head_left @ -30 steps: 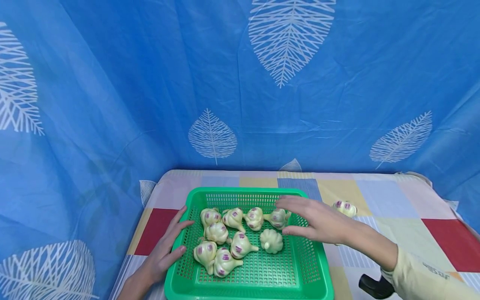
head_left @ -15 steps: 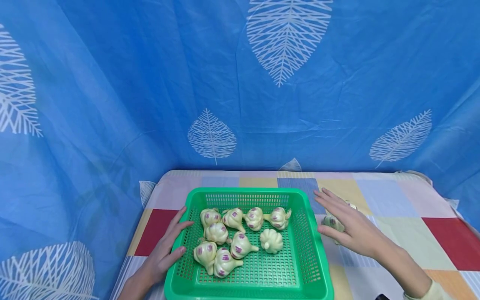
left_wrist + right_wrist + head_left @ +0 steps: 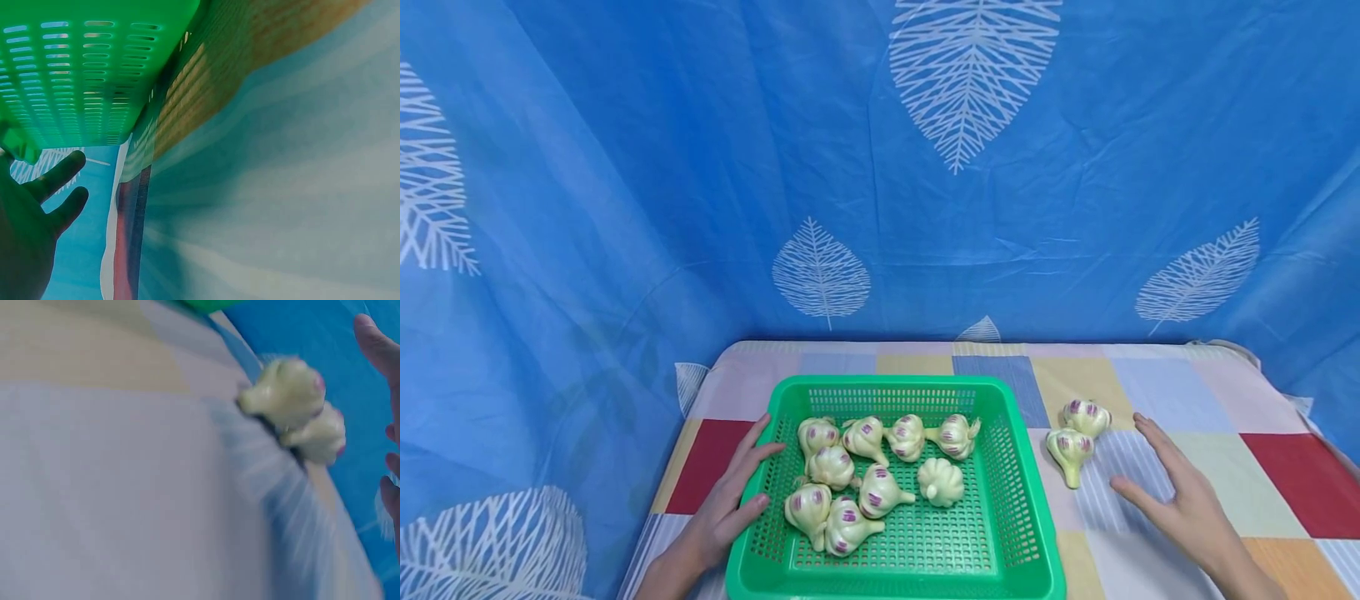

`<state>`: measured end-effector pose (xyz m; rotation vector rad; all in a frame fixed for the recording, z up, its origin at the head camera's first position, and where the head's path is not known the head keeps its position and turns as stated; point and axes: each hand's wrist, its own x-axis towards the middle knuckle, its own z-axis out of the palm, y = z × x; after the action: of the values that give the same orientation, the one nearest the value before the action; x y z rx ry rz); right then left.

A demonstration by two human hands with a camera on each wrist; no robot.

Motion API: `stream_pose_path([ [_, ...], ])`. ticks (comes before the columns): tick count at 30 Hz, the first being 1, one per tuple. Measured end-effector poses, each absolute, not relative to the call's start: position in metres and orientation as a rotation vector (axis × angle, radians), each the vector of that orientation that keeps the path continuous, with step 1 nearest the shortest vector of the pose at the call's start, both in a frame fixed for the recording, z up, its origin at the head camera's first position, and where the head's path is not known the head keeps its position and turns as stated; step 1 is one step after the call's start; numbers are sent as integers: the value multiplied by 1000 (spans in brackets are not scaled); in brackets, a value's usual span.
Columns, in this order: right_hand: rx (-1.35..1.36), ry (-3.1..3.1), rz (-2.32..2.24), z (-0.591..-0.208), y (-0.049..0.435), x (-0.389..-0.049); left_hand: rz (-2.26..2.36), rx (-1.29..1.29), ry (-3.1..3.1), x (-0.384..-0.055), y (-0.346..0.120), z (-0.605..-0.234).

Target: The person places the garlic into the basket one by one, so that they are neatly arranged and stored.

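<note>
A green plastic basket with perforated walls holds several garlic bulbs with purple marks, most of them toward its left and back. One paler bulb lies with its stem toward me. At the basket's left rim rests my left hand, fingers spread; the left wrist view shows that hand beside the basket wall. Two garlic bulbs lie touching each other on the cloth right of the basket. My right hand hovers to the right of these two, fingers apart, holding nothing.
A patchwork checked cloth covers the table. Blue curtain with white leaf prints hangs behind and along the left side. The basket's right wall stands between its bulbs and the two on the cloth.
My right hand has moved from above the basket's right side out to the right, past the two bulbs on the cloth, uncovering them. The left hand and the basket stay put.
</note>
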<state>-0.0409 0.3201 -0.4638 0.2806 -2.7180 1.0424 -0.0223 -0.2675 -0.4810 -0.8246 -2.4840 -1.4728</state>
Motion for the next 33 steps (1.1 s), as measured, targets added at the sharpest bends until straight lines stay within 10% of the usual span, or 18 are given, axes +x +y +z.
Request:
stream_pose_path([
  [15,-44,-2583,1449,-523,337,-26,-1499,-816,-2489,-21,-268,-480],
  [33,127,-2529,1479,-516,332,-102,-1472,-800,-2495,-20,-267,-480],
])
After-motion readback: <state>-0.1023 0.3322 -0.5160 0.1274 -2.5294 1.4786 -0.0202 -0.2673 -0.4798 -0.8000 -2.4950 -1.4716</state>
